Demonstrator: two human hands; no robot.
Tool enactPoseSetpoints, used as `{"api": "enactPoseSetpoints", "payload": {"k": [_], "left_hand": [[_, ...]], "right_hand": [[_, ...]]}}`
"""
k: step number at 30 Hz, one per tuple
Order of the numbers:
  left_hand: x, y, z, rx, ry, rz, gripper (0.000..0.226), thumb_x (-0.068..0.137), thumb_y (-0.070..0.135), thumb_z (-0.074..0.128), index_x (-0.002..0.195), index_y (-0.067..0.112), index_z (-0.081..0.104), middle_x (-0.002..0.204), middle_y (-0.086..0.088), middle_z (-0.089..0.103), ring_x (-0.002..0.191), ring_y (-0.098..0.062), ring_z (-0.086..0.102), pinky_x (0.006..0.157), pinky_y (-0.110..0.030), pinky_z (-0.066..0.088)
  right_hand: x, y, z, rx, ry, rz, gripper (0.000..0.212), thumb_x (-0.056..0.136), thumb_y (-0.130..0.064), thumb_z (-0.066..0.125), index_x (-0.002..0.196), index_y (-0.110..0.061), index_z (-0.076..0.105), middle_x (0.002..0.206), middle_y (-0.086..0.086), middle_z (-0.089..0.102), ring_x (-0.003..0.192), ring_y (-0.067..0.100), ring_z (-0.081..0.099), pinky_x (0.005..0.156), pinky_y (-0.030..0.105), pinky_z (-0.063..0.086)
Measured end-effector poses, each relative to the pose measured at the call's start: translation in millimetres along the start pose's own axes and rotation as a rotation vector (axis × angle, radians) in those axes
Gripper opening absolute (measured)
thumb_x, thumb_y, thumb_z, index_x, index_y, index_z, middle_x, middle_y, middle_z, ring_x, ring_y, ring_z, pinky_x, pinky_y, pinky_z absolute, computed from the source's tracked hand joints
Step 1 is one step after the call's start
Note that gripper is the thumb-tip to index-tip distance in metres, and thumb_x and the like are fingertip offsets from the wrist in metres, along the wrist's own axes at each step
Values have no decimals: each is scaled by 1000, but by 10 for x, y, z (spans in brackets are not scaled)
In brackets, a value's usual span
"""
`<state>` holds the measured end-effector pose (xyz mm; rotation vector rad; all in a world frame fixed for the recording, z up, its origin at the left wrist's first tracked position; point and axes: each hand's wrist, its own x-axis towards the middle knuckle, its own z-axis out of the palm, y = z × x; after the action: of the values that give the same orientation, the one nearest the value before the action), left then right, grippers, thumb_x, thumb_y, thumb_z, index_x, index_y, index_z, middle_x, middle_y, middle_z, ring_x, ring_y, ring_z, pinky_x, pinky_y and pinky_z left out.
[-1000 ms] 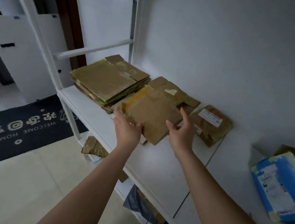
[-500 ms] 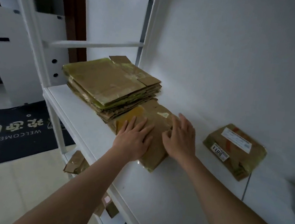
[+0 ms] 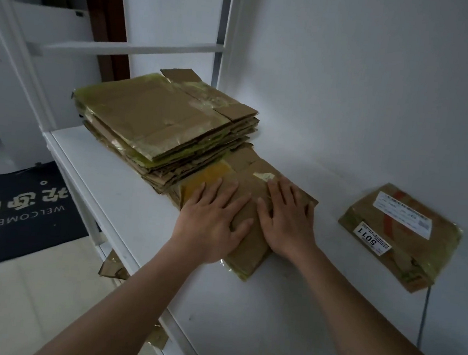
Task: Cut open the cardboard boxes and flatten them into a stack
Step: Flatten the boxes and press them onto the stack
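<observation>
While both flat hands, left hand [image 3: 208,226] and right hand [image 3: 287,221], pressed the flattened box [image 3: 246,252], gripping nothing, it looked light, springy, best lifted by its edges

Legible markings: a white sticker [image 3: 372,238] on the taped cardboard parcel [image 3: 400,237] reads "5011". The parcel's larger shipping label [image 3: 402,214] is too blurred to read. The dark floor mat [image 3: 12,209] reads "WELCOME HO", seen upside down, with white characters beside it.
</observation>
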<state>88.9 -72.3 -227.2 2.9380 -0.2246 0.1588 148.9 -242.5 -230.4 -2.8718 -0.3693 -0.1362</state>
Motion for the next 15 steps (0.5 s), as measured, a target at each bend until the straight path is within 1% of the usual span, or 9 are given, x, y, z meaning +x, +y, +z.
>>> {"api": "enactPoseSetpoints", "payload": {"k": [2,5,8,10,11,12,13,14,15], "left_hand": [[8,-4,-2,5,-4,-6,68,92,69,3,155,44,8,165,11,1,152,-16,-8,118,-38,-13],[16,13,-41,7,-54,-5,67,92,69,5,155,43,7,165,11,0,152,-16,-8,118,-39,-12],[31,65,-118,43,-131,-32,67,93,68,9,154,42,6,165,8,0,152,-20,-8,120,-44,-9],[46,177,-183,80,-169,-68,63,97,64,15,154,38,10,165,4,3,152,-26,-4,120,-50,-4],[53,252,-221,107,-166,-82,60,99,59,19,153,35,15,165,0,7,152,-29,0,121,-52,-1],[52,328,-265,133,-149,-88,56,100,54,24,151,31,22,164,-4,14,151,-32,7,121,-53,3],[52,402,-303,144,-119,-85,50,101,46,30,148,27,29,160,-8,23,149,-33,14,121,-53,7],[44,469,-339,130,-79,-76,45,101,38,37,144,24,36,155,-10,33,147,-32,22,122,-51,10],[28,528,-372,91,-32,-62,43,98,29,45,140,22,42,150,-10,41,143,-30,30,122,-48,13]], "right_hand": [[17,19,29,16,14,-4,62,99,-56,18,155,-30,15,165,-3,3,150,19,-3,119,56,0],[19,26,33,50,19,17,59,100,-56,22,153,-32,19,164,-5,5,150,19,-3,119,55,0],[51,-10,-95,48,-111,35,58,99,-57,23,153,-35,16,164,-7,1,150,21,-5,119,54,0],[81,19,-296,-29,-202,-4,60,98,-60,26,153,-36,16,164,-7,4,149,24,2,117,54,6],[74,65,-423,-65,-186,-39,61,97,-60,31,152,-35,20,163,-7,10,148,26,9,115,55,11],[44,140,-554,-96,-124,-61,61,97,-59,35,151,-34,24,162,-6,16,146,27,15,113,55,15],[-3,247,-677,-134,-44,-51,61,96,-59,38,150,-34,25,162,-5,19,145,29,17,113,57,16],[-58,393,-783,-185,17,-4,63,95,-59,41,150,-36,23,162,-5,15,146,31,13,113,61,15],[-125,566,-874,-235,35,74,68,93,-60,45,151,-39,17,164,-4,7,148,35,5,113,65,11]]}}
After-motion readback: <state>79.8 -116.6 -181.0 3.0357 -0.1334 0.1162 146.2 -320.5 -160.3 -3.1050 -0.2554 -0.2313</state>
